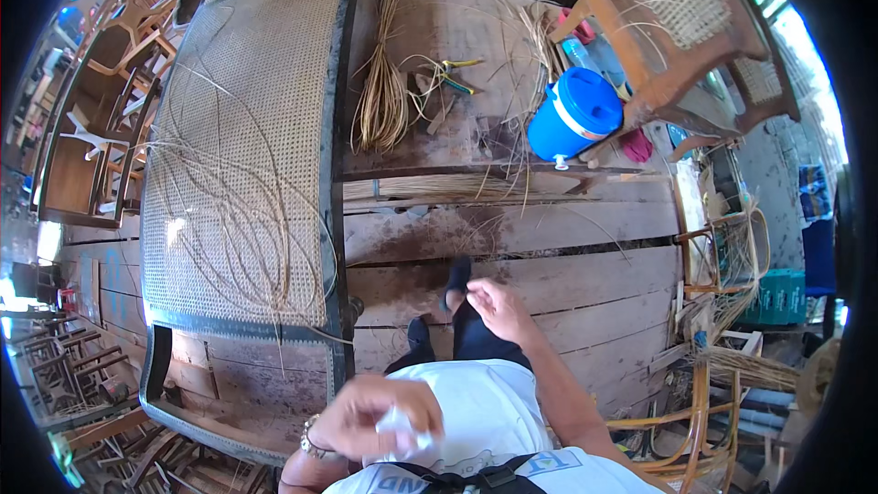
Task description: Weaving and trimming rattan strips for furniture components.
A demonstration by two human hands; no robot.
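The left hand (370, 410), blurred, is curled closed around a small white crumpled piece (399, 432) in front of the shirt, beside the corner of the woven cane seat (242, 119), on which loose cane strands (261, 238) lie. The right hand (503, 313) hangs over the plank floor (585, 279), its fingers loosely bent and seemingly empty. Beyond it, a wooden table (462, 27) carries a cane bundle (381, 96), pliers (450, 76) and a blue cooler jug (574, 115).

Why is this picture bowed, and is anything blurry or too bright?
Head view: a fisheye lens bends edges near the rim; head view: the left hand and white thing in it are smeared, the right hand clearer; head view: a glaring patch whitens the cane panel.
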